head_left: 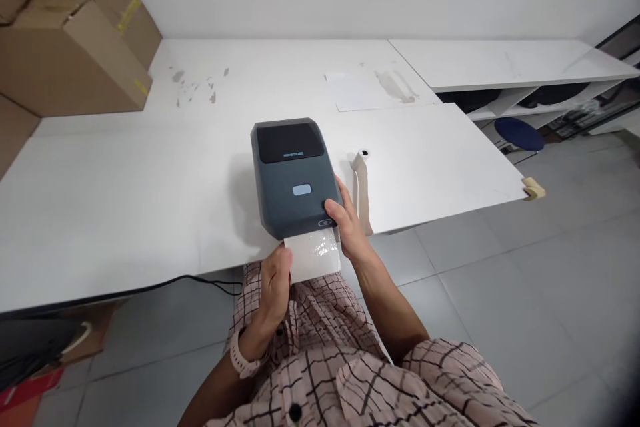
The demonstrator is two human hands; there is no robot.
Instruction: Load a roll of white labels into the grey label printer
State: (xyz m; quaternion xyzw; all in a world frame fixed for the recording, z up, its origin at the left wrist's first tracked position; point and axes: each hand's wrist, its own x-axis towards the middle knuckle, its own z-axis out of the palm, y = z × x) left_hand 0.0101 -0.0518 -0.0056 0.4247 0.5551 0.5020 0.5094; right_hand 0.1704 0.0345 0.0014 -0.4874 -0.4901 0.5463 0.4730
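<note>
A dark grey-blue label printer (295, 177) with a black window and a pale button stands near the table's front edge. From its front slot hangs a white label (311, 255), glossy on the right side. My left hand (277, 278) pinches the label's left edge, just below the printer. At the printer's front right corner is my right hand (350, 223), closed around it with the thumb on top and the fingers along the side. A small paper roll (361, 159) lies to the right, its unrolled strip trailing over the table edge.
Cardboard boxes (75, 57) are stacked at the table's left end. A white sheet (350, 91) lies toward the back of the table (200, 147). Brown tape (534, 188) covers the right front corner. A blue stool (519, 134) stands beyond, and a black cable (185, 277) runs below the front edge.
</note>
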